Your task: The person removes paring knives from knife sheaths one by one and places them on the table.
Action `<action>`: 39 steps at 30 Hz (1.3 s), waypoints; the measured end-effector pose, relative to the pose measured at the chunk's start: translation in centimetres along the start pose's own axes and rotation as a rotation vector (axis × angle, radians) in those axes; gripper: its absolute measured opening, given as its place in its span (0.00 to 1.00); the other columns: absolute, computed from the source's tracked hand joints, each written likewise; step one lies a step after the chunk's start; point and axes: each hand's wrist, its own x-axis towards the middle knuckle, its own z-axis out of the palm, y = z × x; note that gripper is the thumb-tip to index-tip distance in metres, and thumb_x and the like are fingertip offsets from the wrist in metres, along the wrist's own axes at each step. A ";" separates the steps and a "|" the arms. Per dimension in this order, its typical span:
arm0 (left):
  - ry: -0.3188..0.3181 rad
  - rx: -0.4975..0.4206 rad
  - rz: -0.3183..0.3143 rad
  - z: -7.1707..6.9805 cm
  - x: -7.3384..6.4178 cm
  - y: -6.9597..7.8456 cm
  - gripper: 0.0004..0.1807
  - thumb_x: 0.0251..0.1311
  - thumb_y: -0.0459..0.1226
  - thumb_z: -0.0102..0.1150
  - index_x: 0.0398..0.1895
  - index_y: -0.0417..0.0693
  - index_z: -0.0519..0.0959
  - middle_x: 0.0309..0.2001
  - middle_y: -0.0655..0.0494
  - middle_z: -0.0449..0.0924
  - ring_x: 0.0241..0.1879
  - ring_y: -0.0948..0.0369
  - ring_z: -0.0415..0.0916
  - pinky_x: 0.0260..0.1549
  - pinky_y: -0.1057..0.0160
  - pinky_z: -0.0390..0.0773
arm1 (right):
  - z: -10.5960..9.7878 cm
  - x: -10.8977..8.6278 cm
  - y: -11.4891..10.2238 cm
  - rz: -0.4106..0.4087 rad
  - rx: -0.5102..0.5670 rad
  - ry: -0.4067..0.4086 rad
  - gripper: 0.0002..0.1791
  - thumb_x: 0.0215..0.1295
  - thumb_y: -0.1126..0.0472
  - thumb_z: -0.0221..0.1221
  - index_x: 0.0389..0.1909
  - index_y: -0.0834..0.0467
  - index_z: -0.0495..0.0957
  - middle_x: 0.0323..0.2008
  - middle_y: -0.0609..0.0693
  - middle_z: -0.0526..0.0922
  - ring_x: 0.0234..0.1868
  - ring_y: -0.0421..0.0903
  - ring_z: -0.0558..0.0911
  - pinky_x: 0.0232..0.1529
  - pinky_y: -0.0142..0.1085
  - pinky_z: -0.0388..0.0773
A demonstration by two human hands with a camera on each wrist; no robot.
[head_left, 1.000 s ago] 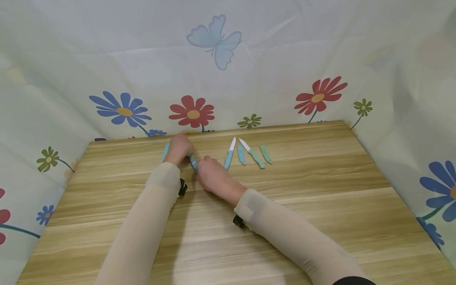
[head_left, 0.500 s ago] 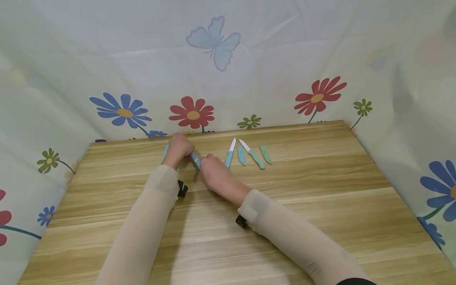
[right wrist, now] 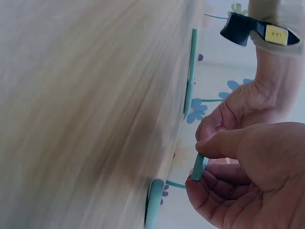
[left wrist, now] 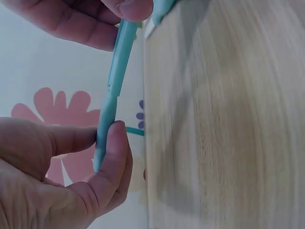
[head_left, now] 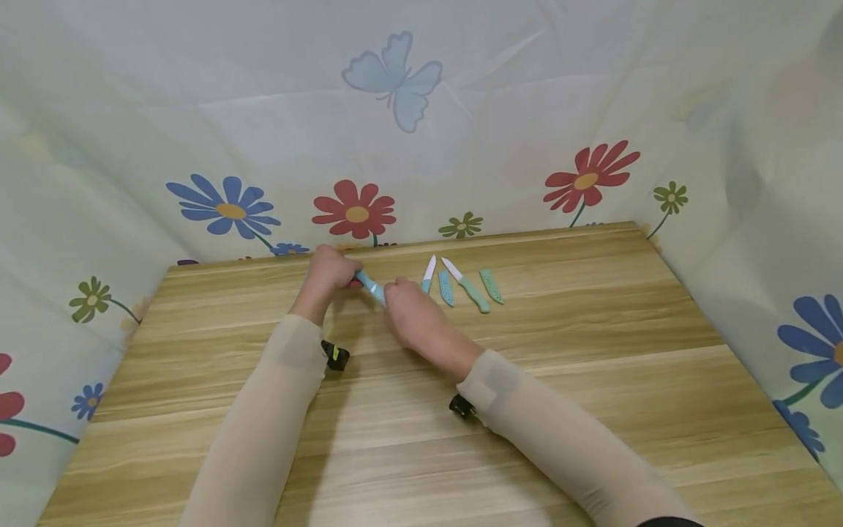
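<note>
Between my hands is a light blue paring knife [head_left: 364,279], its handle meeting a matching sheath [left wrist: 125,57] end to end, with no blade showing. My left hand [head_left: 331,272] pinches the handle between thumb and fingers. At the other end, my right hand [head_left: 415,313] grips the sheath, whose tip shows in the right wrist view. Just right of that hand lies another light blue knife [head_left: 429,275], white blade bare and handle partly hidden. Beside it are a blue sheath [head_left: 446,288], a green-handled knife [head_left: 474,294] and a green sheath [head_left: 491,286].
The wooden table [head_left: 593,366] ends at a flower-printed curtain [head_left: 500,146] at the back and sides. Another teal piece [right wrist: 190,71] lies near the far edge in the right wrist view, mostly hidden behind my left hand in the head view.
My right hand has shifted to the right and slightly away from me, with the sheathed end of the knife. The left hand moved little. The items on the right have stayed put.
</note>
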 end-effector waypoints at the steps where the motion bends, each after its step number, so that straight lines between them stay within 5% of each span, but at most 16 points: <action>1: -0.005 -0.044 0.001 0.0 -0.2 0.0 0.18 0.71 0.32 0.60 0.54 0.22 0.76 0.35 0.40 0.84 0.23 0.62 0.86 0.47 0.55 0.87 | -0.1 -0.1 0.1 0.000 -0.003 0.004 0.04 0.76 0.66 0.57 0.43 0.61 0.80 0.41 0.52 0.77 0.35 0.46 0.77 0.28 0.34 0.78; 6: -0.037 -0.280 0.001 0.3 -0.9 0.0 0.28 0.76 0.30 0.58 0.72 0.25 0.63 0.52 0.37 0.75 0.43 0.52 0.88 0.54 0.52 0.85 | -0.9 -0.5 0.9 0.004 0.000 0.013 0.07 0.76 0.65 0.59 0.48 0.63 0.81 0.44 0.52 0.78 0.38 0.46 0.78 0.33 0.35 0.79; 11: -0.057 -0.456 -0.009 0.7 -1.6 0.1 0.29 0.77 0.30 0.57 0.75 0.30 0.60 0.58 0.36 0.73 0.48 0.50 0.86 0.57 0.52 0.83 | -1.6 -1.1 1.9 -0.005 0.012 0.040 0.12 0.73 0.65 0.62 0.54 0.63 0.82 0.47 0.53 0.79 0.40 0.46 0.78 0.37 0.37 0.81; 19: -0.109 -0.612 0.015 1.0 -3.1 -0.1 0.21 0.79 0.33 0.56 0.68 0.29 0.71 0.55 0.39 0.78 0.48 0.54 0.85 0.52 0.59 0.85 | -2.5 -1.9 3.2 -0.033 0.012 0.102 0.17 0.73 0.64 0.64 0.60 0.60 0.82 0.49 0.53 0.80 0.45 0.48 0.79 0.42 0.39 0.83; 27: -0.100 -0.747 0.031 1.8 -4.9 0.4 0.11 0.79 0.33 0.56 0.56 0.33 0.72 0.54 0.40 0.79 0.45 0.54 0.84 0.51 0.59 0.85 | -3.2 -2.6 4.4 -0.071 -0.018 0.187 0.18 0.69 0.64 0.67 0.58 0.59 0.84 0.49 0.53 0.81 0.50 0.50 0.80 0.46 0.38 0.83; 34: -0.093 -0.823 0.042 2.6 -6.3 0.6 0.12 0.79 0.32 0.56 0.58 0.34 0.69 0.54 0.41 0.79 0.42 0.55 0.83 0.52 0.58 0.85 | -3.4 -3.2 5.6 -0.137 -0.026 0.254 0.14 0.72 0.64 0.65 0.57 0.61 0.84 0.45 0.52 0.81 0.43 0.48 0.78 0.43 0.39 0.82; 39: -0.098 -0.895 0.045 3.2 -7.2 0.6 0.05 0.79 0.31 0.55 0.47 0.37 0.70 0.51 0.42 0.79 0.43 0.56 0.85 0.53 0.57 0.85 | -3.6 -3.6 6.4 -0.206 -0.023 0.292 0.14 0.73 0.65 0.66 0.56 0.62 0.85 0.47 0.53 0.83 0.47 0.51 0.80 0.49 0.42 0.82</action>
